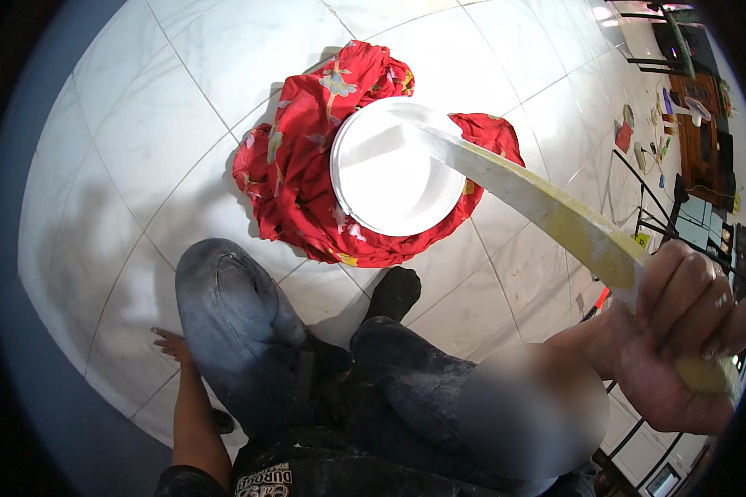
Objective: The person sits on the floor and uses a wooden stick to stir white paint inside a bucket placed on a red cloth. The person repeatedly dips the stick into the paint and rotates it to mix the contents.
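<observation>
The right grip is wrapped around a long pale-yellow stick, its long axis slanting away and leftward from that grip to the white bucket on red cloth. Well left of it, the left hand rests spread on the floor, while glare hides whether the stick's tip touches anything inside.

The floor is pale, grey-veined tile with dark joints. Toward twelve o'clock a bunched red flowered cloth lies on it, a dark-socked foot resting at the cloth's five-thirty, just beside it.
</observation>
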`<action>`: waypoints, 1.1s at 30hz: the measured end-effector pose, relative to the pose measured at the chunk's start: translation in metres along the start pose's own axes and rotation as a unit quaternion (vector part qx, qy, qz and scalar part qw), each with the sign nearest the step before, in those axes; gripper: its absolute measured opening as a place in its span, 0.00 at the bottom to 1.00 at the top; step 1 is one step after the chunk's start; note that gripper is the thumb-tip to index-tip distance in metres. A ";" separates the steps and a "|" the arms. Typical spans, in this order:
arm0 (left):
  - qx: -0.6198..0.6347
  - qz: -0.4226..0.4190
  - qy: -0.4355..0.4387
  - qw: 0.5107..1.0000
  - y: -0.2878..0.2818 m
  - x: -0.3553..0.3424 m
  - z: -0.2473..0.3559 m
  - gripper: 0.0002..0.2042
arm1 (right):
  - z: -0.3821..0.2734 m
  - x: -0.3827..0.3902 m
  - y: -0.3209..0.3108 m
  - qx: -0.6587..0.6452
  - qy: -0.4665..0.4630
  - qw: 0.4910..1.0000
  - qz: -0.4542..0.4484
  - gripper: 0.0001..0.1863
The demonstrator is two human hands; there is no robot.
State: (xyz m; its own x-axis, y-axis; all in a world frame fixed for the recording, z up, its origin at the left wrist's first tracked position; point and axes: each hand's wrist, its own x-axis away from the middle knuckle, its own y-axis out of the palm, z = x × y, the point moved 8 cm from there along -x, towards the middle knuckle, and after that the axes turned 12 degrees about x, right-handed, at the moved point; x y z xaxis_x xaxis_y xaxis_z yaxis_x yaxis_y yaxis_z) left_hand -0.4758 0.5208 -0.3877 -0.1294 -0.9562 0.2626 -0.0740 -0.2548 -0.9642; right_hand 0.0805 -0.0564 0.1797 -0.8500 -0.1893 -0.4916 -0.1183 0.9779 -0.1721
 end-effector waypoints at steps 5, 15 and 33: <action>0.060 -0.064 -0.025 0.996 -0.023 0.029 0.018 0.62 | 0.031 -0.002 -0.010 0.250 0.159 0.955 -0.005 0.26; 0.054 -0.074 -0.026 0.995 -0.033 0.039 0.037 0.62 | 0.055 0.022 0.039 -0.003 0.142 0.989 0.040 0.32; 0.055 -0.087 -0.029 0.994 -0.044 0.054 0.053 0.66 | 0.066 -0.013 0.061 0.012 0.119 0.989 -0.089 0.26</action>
State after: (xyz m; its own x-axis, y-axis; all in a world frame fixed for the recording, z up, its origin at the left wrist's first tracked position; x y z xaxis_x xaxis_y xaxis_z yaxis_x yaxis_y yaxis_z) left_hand -0.4276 0.4727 -0.3335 -0.0666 -0.9020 0.4266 0.0196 -0.4286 -0.9033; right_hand 0.1187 0.0003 0.1192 -0.9141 -0.3289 -0.2372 -0.2667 0.9283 -0.2592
